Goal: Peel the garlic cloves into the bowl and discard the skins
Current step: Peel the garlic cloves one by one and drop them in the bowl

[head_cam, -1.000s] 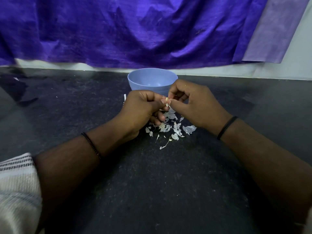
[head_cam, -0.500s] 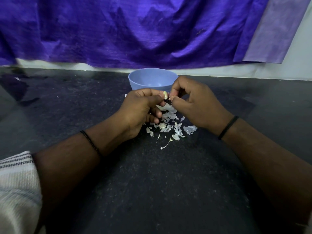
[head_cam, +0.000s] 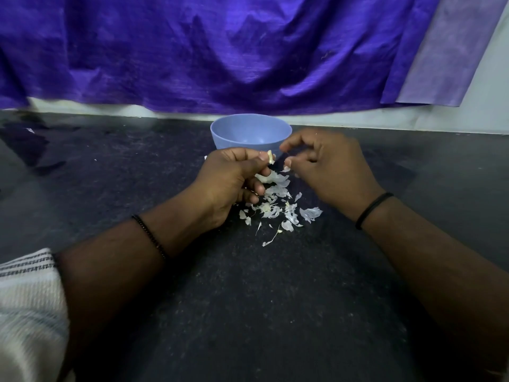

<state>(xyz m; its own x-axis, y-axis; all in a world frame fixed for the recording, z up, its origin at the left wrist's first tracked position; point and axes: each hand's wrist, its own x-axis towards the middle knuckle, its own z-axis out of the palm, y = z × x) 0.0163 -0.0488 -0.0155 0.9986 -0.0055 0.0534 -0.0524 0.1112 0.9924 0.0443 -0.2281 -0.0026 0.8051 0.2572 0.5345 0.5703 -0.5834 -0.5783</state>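
Before blue bowl — unlabelled — garlic clove

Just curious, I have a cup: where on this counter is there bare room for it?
Bare dark stone counter lies left of the round blue plastic bowl, and right of it too. It is crowded between the hands, around the white garlic skins.

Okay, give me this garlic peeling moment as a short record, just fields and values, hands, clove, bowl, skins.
left hand: pinches the garlic clove between thumb and fingertips
right hand: fingers curled, apart from the clove; whether it holds a bit of skin cannot be told
bowl: blue, upright, just behind the hands; no cloves visible in the part shown
skins: loose white pile on the dark counter, under and before the hands
wrists: a dark band on each
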